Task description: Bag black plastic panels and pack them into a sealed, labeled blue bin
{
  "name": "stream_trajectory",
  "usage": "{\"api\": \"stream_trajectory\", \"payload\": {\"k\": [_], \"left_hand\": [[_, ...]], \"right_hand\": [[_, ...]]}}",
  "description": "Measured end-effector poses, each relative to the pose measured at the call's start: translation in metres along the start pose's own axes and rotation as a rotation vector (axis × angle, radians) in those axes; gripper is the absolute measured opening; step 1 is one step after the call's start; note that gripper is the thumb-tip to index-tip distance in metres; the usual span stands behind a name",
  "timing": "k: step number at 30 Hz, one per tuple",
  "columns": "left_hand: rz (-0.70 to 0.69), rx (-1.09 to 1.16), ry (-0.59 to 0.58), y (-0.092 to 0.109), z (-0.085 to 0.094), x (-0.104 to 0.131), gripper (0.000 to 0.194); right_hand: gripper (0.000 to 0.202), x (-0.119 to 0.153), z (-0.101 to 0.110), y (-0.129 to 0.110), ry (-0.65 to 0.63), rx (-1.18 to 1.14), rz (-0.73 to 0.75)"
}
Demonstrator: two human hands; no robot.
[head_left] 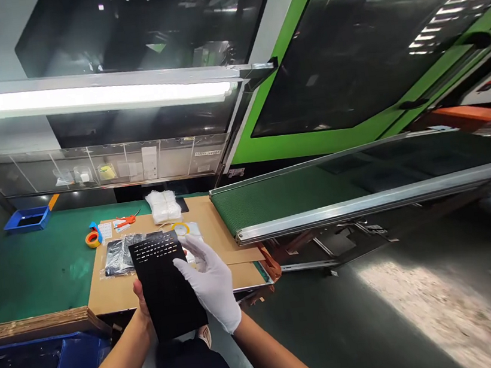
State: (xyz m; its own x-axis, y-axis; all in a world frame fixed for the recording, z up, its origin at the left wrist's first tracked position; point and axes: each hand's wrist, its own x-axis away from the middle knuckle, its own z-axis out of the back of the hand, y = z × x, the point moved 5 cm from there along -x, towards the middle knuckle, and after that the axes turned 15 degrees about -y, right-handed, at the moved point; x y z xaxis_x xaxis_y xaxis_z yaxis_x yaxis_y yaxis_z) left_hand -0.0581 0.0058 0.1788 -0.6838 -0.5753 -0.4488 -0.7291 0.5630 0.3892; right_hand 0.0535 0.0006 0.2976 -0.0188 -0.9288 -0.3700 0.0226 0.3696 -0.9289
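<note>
Black panel [167,291] is gripped by left hand [140,297] and white-gloved right hand [210,279], left fingers apparently behind it, above cardboard [212,245].

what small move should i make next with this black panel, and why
I'd probably ease the panel forward over the cardboard before loosening either hand: the bare left hand and gloved right hand have it at its sides, and its lower end looks to be short of the table's near edge, with no support visible under it.

Tape rolls left of scissors [127,220], conveyor [317,180] right of cardboard [216,236]
</note>
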Motion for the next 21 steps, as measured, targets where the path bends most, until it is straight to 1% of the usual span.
{"api": "stream_trajectory", "payload": {"k": [2, 5, 7, 9, 13, 15, 17, 21], "left_hand": [[0.011, -0.002, -0.022, -0.003, 0.003, -0.004, 0.105], [0.061, 0.025, -0.075, -0.012, 0.012, -0.006, 0.098], [0.087, 0.050, -0.114, -0.019, 0.021, -0.008, 0.093], [0.106, 0.065, -0.124, -0.026, 0.031, -0.015, 0.091], [0.106, 0.044, -0.052, -0.039, 0.049, -0.045, 0.092], [0.109, 0.023, -0.001, -0.044, 0.060, -0.062, 0.092], [0.123, 0.012, 0.035, -0.048, 0.073, -0.077, 0.092], [0.170, 0.005, 0.063, -0.054, 0.099, -0.098, 0.092]], "right_hand": [[0.040, 0.002, 0.009, 0.006, 0.064, 0.016, -0.024], [0.032, 0.005, 0.025, 0.020, 0.167, 0.034, -0.038], [0.028, 0.005, 0.037, 0.032, 0.208, 0.043, -0.054], [0.030, 0.001, 0.049, 0.046, 0.213, 0.019, -0.082], [0.044, -0.021, 0.074, 0.069, 0.108, -0.116, -0.147], [0.043, -0.034, 0.090, 0.077, 0.091, -0.155, -0.169], [0.039, -0.045, 0.109, 0.085, 0.127, -0.176, -0.199], [0.032, -0.065, 0.145, 0.104, 0.215, -0.196, -0.251]]}}
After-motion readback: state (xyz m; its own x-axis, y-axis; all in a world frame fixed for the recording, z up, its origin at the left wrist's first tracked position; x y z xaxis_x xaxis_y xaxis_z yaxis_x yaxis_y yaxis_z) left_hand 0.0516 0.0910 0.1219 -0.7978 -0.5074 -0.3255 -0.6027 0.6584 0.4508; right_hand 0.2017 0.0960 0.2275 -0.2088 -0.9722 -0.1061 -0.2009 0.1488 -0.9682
